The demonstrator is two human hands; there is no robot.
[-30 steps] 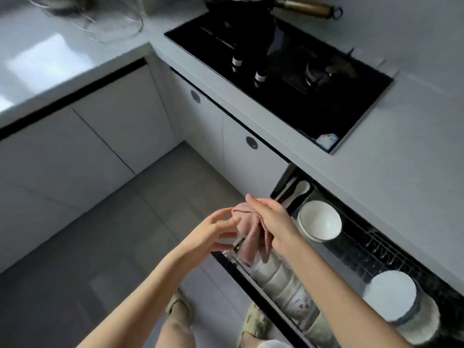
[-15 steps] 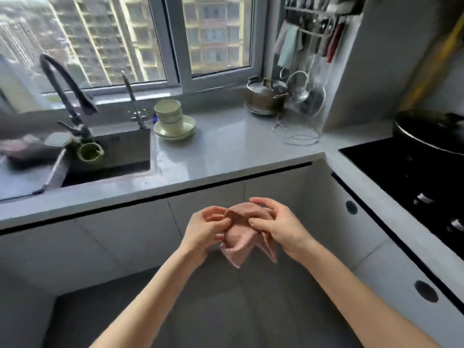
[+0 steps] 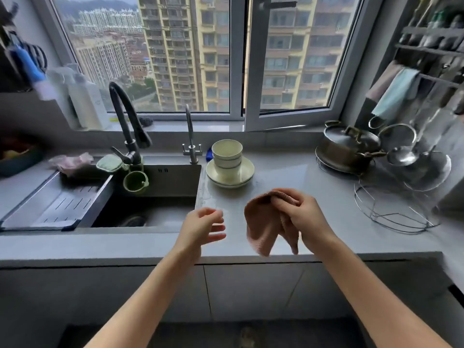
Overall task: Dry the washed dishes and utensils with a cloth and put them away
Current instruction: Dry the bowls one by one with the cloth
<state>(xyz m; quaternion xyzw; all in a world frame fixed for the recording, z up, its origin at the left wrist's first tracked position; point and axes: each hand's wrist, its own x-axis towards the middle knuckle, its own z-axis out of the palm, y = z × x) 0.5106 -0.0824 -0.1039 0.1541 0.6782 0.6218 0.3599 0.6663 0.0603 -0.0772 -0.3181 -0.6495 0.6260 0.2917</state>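
My right hand (image 3: pixel 305 217) grips a pink-brown cloth (image 3: pixel 261 222) that hangs down over the front part of the grey countertop (image 3: pixel 313 197). My left hand (image 3: pixel 203 226) floats empty to the left of the cloth, fingers loosely spread, near the sink's right edge. Behind both hands stands a stack of pale cream bowls (image 3: pixel 227 154) on cream plates (image 3: pixel 229 175), next to the sink. Neither hand touches the dishes.
A dark sink (image 3: pixel 150 194) with a black tap (image 3: pixel 128 121) and a slim steel tap (image 3: pixel 190 136) lies to the left, with a drain tray (image 3: pixel 55 202). A lidded steel pot (image 3: pixel 349 146), a wire rack (image 3: pixel 394 209) and hanging utensils crowd the right.
My view swung from the open dish drawer by the stove round to the sink counter. My left hand has let go of the cloth; the right hand alone holds it now.
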